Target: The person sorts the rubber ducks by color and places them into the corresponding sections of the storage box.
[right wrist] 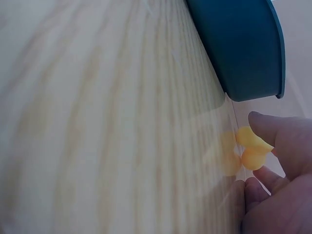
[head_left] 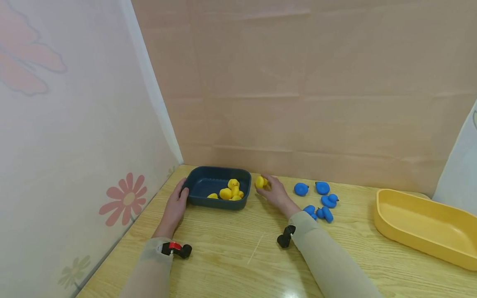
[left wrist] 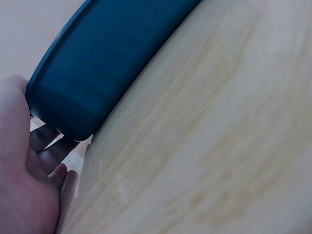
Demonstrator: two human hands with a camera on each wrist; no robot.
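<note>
In the head view a dark blue bin (head_left: 218, 203) stands near the back of the table with several yellow rubber ducks (head_left: 225, 193) in it. My left hand (head_left: 175, 207) holds the bin's left end, thumb near the rim; the left wrist view has its fingers against the outer wall. Just right of the bin, my right hand (head_left: 275, 193) has thumb and fingers round one yellow rubber duck (right wrist: 253, 153). That duck is at the tabletop, its reflection beside it in the right wrist view. Right of this hand lie several blue rubber ducks (head_left: 322, 188).
A larger yellow bin (head_left: 417, 244) stands at the right end of the wooden table (head_left: 223, 252). Behind the table rises a brown paper backdrop (head_left: 298, 103). A white wall with flower prints (head_left: 128, 198) borders the left side.
</note>
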